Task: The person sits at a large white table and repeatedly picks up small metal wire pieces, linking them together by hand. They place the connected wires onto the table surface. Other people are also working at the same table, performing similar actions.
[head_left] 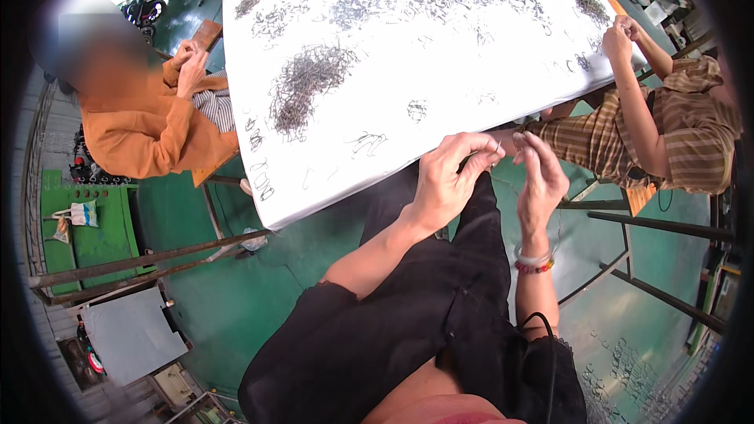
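Both hands' fingers pinch a thin wire piece (small, grey)

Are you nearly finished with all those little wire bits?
Not nearly. Some small linked pieces already lie in a row near the table edge. The left hand and right hand pinch one tiny wire piece between them now. Big loose wire piles are still spread over the white table.

Black sleeves, beaded bracelets
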`<state>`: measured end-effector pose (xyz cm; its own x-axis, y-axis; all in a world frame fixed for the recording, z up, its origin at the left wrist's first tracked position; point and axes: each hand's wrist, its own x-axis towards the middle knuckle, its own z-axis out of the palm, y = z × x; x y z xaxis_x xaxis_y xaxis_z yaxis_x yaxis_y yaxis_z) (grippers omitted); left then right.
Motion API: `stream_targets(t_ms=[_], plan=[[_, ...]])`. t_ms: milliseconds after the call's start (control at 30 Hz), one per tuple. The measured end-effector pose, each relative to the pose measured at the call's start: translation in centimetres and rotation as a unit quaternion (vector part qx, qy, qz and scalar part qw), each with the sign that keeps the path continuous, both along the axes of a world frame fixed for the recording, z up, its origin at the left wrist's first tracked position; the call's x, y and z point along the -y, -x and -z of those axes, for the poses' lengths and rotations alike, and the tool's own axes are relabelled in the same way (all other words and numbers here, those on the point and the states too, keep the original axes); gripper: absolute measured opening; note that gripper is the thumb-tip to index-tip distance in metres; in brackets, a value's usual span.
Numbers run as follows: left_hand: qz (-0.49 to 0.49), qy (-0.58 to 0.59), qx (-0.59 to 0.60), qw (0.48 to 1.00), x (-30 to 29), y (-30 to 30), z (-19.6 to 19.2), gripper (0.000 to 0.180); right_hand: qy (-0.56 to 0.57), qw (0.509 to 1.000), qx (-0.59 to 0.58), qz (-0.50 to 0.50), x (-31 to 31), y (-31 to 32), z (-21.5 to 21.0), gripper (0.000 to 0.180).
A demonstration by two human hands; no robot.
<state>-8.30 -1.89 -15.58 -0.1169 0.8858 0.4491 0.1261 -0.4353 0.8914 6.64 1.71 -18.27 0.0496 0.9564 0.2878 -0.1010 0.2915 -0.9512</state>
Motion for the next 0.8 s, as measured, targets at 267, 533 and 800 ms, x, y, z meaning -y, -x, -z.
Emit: stream_targets(t_ms=[267,533,800], plan=[[-0.006,0.010,-0.021,1.000,0.9,0.0,0.4,0.007,-0.153,0.858,0.490,-0.001,-18.7,4.6,6.6,0.010],[-0.031,0.025,-0.082,0.996,0.5,1.2,0.9,0.009,-0.213,0.839,0.500,0.010,-18.7,5.0,6.9,0.012],[-0.052,0.033,-0.062,0.996,1.0,1.4,0.9,0.011,-0.028,0.953,0.273,-0.130,-4.1,2.1,-4.0,0.009]])
